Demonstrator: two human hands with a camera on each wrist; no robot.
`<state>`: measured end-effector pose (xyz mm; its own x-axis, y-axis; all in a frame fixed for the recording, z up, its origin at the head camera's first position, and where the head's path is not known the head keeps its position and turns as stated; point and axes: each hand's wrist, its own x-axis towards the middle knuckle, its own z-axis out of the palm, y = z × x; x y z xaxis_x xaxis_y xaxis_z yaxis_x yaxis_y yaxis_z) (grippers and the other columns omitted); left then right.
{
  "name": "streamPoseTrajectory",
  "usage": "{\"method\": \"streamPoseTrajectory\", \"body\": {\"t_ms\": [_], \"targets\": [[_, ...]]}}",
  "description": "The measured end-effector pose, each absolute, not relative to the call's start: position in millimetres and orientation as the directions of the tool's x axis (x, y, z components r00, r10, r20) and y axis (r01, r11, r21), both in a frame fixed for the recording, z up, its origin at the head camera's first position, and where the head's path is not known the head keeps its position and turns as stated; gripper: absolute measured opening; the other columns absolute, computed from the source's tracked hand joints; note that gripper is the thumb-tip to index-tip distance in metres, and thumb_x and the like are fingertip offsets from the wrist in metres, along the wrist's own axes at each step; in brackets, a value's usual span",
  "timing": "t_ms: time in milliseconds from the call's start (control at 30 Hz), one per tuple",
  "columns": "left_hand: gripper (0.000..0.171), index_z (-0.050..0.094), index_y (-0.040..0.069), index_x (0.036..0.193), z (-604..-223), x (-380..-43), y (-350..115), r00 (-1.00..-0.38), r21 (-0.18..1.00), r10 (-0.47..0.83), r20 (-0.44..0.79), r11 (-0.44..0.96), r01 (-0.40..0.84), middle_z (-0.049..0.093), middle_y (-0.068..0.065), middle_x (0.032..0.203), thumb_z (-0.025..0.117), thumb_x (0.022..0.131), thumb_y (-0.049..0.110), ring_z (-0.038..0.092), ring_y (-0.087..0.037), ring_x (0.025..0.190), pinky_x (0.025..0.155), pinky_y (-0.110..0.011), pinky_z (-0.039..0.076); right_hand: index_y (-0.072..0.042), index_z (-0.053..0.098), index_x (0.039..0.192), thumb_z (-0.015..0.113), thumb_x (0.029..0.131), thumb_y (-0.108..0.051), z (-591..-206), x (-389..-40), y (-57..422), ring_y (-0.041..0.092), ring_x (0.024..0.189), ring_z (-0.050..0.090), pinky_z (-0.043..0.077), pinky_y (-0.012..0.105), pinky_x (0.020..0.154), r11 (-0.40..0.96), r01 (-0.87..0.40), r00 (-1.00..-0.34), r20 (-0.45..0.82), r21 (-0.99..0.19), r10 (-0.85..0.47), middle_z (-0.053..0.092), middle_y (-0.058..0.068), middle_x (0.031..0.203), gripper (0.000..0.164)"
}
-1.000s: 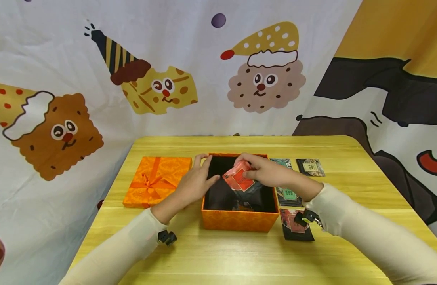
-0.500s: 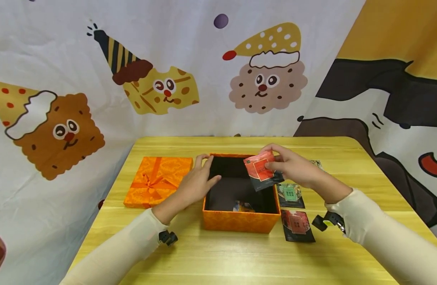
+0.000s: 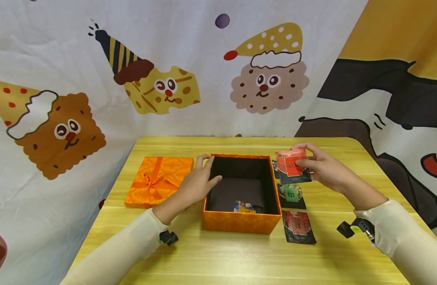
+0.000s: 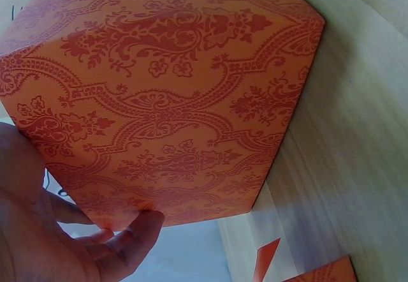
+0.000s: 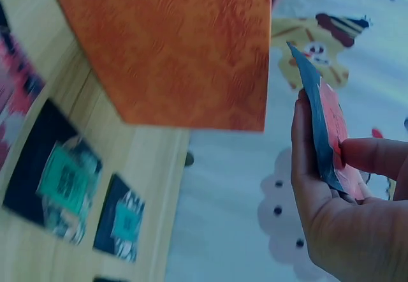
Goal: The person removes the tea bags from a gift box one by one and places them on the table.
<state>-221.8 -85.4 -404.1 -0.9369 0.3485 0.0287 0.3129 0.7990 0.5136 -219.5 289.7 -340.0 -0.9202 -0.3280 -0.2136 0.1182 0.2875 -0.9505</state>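
Observation:
My left hand (image 3: 198,180) grips the left wall of an orange patterned box (image 3: 241,222), near its far corner. Its fingertips rest on the box's outer face in the left wrist view, while the thumb reaches over the rim. Raised to the right of the box, my right hand (image 3: 327,168) pinches a red and black packet (image 3: 291,164) between thumb and fingers. The right wrist view shows that packet (image 5: 322,129) nearly edge-on. Another packet, blue and yellow (image 3: 244,208), lies inside the box at the near side.
Right of the box lie a green-labelled packet (image 3: 291,194) and a red-labelled packet (image 3: 298,226). Another packet (image 5: 120,221) lies farther back, partly hidden by the right hand in the head view. The orange lid with a ribbon bow (image 3: 157,182) sits left of the box.
My right hand has lifted the red and black packet out of the box and carried it right, above the packets on the table. The left hand has stayed on the box.

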Motion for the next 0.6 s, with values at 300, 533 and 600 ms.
{"method": "streamPoseTrajectory", "body": {"t_ms": [300, 533, 600], "targets": [[0.077, 0.025, 0.009, 0.165, -405, -222, -85, -0.937, 0.51, 0.347, 0.031, 0.801, 0.313, 0.025, -0.015, 0.162, 0.061, 0.105, 0.041, 0.045, -0.017, 0.052, 0.048, -0.028, 0.038, -0.025, 0.042, 0.136, 0.051, 0.11, -0.016, -363, -216, 335, 0.015, 0.101, 0.061, 0.056, 0.034, 0.082, 0.313, 0.152, -0.943, -0.232, -0.937, -0.236, 0.046, 0.01, 0.127, 0.029], [0.077, 0.026, 0.009, 0.164, -405, -222, -85, -0.938, 0.508, 0.345, 0.031, 0.803, 0.312, 0.025, -0.014, 0.162, 0.061, 0.104, 0.041, 0.046, -0.017, 0.053, 0.048, -0.027, 0.039, -0.025, 0.043, 0.135, 0.05, 0.111, -0.021, -384, -212, 369, 0.014, 0.099, 0.058, 0.054, 0.034, 0.081, 0.326, 0.203, -0.939, -0.278, -0.923, -0.202, 0.048, 0.003, 0.123, 0.025], [0.077, 0.026, 0.009, 0.164, -405, -222, -85, -0.938, 0.509, 0.344, 0.032, 0.802, 0.312, 0.025, -0.014, 0.162, 0.061, 0.104, 0.041, 0.046, -0.018, 0.053, 0.048, -0.027, 0.039, -0.027, 0.044, 0.134, 0.051, 0.11, -0.021, -391, -212, 377, 0.013, 0.099, 0.059, 0.054, 0.034, 0.081, 0.322, 0.225, -0.936, -0.296, -0.92, -0.192, 0.05, -0.001, 0.121, 0.025]]}}
